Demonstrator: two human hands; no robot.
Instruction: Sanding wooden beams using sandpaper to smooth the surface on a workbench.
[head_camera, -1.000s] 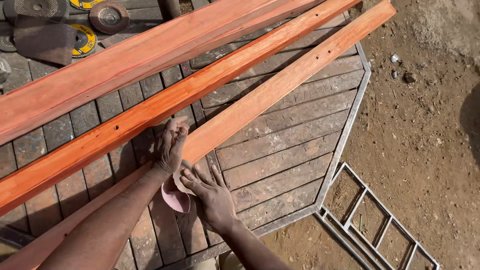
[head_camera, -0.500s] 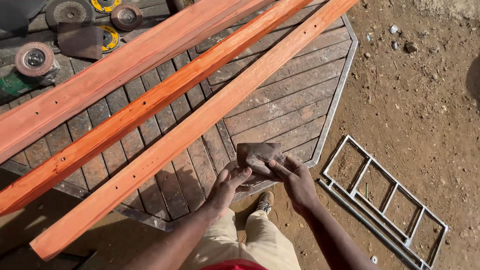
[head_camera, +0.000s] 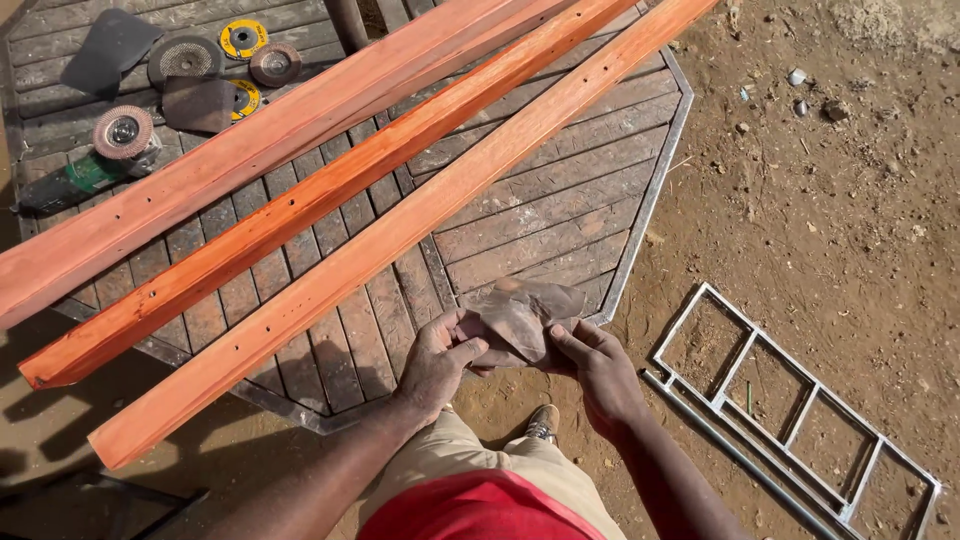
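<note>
Both my hands hold one worn brown sheet of sandpaper (head_camera: 520, 312) in front of me, just off the near edge of a slatted wooden table top (head_camera: 560, 215). My left hand (head_camera: 440, 358) pinches the sheet's left side and my right hand (head_camera: 600, 365) grips its right side. Three long orange-stained wooden beams lie slantwise on the table: the nearest beam (head_camera: 400, 235), a middle beam (head_camera: 330, 190) and a far, wider beam (head_camera: 250, 150). The nearest beam passes just left of my left hand without touching it.
An angle grinder (head_camera: 85, 170) and several grinding discs (head_camera: 215, 65) lie at the table's far left. A metal ladder-like frame (head_camera: 790, 400) rests on the dirt ground at right. My foot (head_camera: 543, 423) stands on the dirt below the table edge.
My hands left the nearest beam and drew back toward me, both now holding the sandpaper off the table edge. The view shifted so more ground and my legs show.
</note>
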